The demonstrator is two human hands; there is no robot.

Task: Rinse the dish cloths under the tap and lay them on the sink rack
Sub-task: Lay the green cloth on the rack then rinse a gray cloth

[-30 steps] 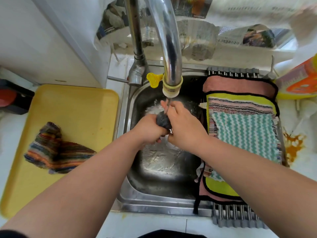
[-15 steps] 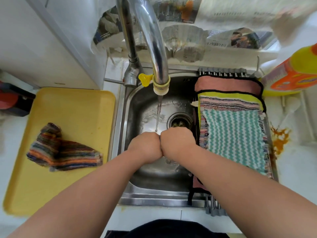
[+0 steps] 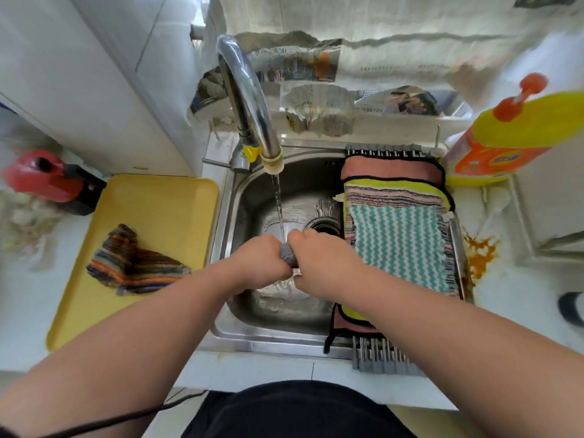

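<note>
Here, at the far left of the white desk, a blurred red plastic object with a black part sits against the back corner of a flat yellow plastic tray. On the tray's middle lies a crumpled multicoloured striped cloth, well apart from the sink.

Next comes the curved chrome tap, its spout ending in a pale yellow nozzle. A thin stream of water falls from it into the stainless steel sink and lands where the two hands meet.

The left hand is balled into a fist over the basin, its grip closed tight on one end of a twisted dark grey cloth. Only a short wad of this cloth shows between the fists, just under the stream. The right hand has its grip curled hard round the other end, knuckles up, nearly touching the left hand.

To the right, a grey slatted sink rack spans the basin from back to front. Four cloths lie flat on it, overlapping: a pink cloth with black edging at the bottom, a yellow-green cloth with black edging on that, a thin-striped pastel cloth above it, and a teal and white zigzag cloth on top.

Beyond the rack's back corner stands a yellow detergent bottle with an orange label and cap. An orange-brown stain marks the desk just beside the rack's right edge.
</note>
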